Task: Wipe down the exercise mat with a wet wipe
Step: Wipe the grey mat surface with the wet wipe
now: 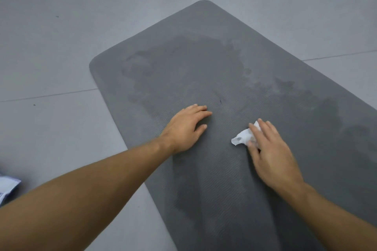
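Note:
A dark grey ribbed exercise mat (204,63) lies on the floor, running from upper centre to the lower right. Darker damp patches spread across its far half and along its right side. A crumpled white wet wipe (243,136) lies on the mat under my right hand (271,153), whose straight fingers press it flat against the surface. My left hand (186,128) rests on the mat to the left of the wipe, fingers spread and relaxed, holding nothing.
Pale grey floor tiles (61,36) with thin joints surround the mat. A white and blue packet (7,187) lies on the floor at the left edge of view, partly cut off.

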Tool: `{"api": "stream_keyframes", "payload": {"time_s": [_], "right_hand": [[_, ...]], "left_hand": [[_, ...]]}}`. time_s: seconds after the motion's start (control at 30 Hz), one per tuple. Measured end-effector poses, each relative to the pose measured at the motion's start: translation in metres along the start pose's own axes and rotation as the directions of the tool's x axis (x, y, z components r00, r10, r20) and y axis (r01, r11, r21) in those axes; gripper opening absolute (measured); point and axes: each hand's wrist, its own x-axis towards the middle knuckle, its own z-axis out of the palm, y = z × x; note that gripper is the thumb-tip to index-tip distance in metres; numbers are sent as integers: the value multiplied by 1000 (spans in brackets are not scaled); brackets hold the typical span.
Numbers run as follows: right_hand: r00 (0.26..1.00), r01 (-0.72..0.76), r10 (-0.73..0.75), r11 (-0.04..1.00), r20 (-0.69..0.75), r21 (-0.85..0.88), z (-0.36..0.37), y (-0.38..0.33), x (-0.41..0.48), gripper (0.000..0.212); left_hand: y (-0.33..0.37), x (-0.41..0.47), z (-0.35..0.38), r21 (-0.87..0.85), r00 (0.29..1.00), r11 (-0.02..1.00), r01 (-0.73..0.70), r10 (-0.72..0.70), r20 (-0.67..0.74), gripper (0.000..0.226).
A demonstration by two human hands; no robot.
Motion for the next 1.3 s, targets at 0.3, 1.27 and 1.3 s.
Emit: {"api": "stream_keyframes", "payload": {"time_s": [0.3,1.27,1.3], "right_hand": [[997,75,-70,990,42,-122,31,-37,-50,63],[791,509,-478,860,382,20,47,-108,-91,92],[775,541,-506,841,379,15,48,-109,-93,91]], "left_hand": [[-20,-21,19,313,993,945,-95,67,101,59],[-67,-38,10,382,978,901,-208,177,113,67],[-68,-38,10,379,976,901,-213,183,115,67]]}}
